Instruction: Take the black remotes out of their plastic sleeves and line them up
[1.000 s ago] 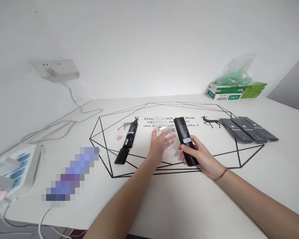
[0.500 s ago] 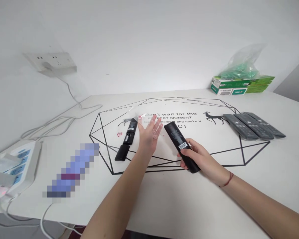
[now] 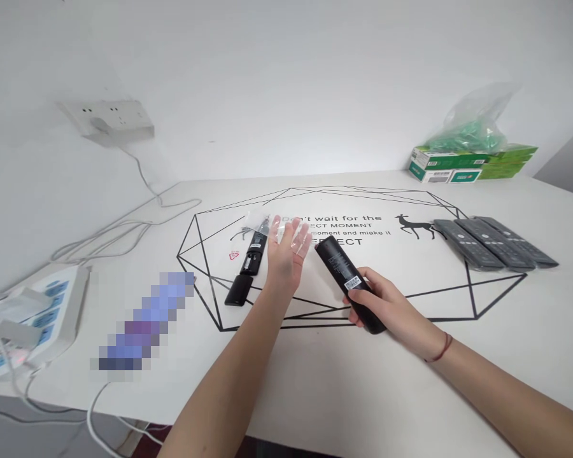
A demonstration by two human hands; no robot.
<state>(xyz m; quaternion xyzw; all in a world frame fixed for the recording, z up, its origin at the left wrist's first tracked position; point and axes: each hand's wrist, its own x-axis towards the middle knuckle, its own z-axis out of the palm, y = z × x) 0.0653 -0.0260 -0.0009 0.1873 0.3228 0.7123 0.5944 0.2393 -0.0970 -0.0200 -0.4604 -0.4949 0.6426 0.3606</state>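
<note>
My right hand (image 3: 379,296) grips a black remote control (image 3: 337,264) near its lower end, with its labelled back and barcode facing up. To its left, my left hand (image 3: 286,251) is raised above the table with its fingers stretched out. Clear plastic film (image 3: 260,221) lies at and behind those fingers; whether it clings to them, I cannot tell. Beside this hand lies a second black remote control (image 3: 253,261), back side up, its battery compartment uncovered and its upper end under the film. A loose black battery cover (image 3: 239,290) lies at its near end.
Several wrapped remote controls (image 3: 494,243) lie at the right. Green and white boxes (image 3: 449,166) with a plastic bag (image 3: 475,124) on top stand at the back right. At left are a power strip (image 3: 62,318), white cables (image 3: 105,245) and a blurred-out bluish object (image 3: 146,321).
The view has shifted slightly, moving everything a little to the right. My left thumb has come nearer its fingers, and the plastic film has shifted with that hand. My right hand keeps its grip.
</note>
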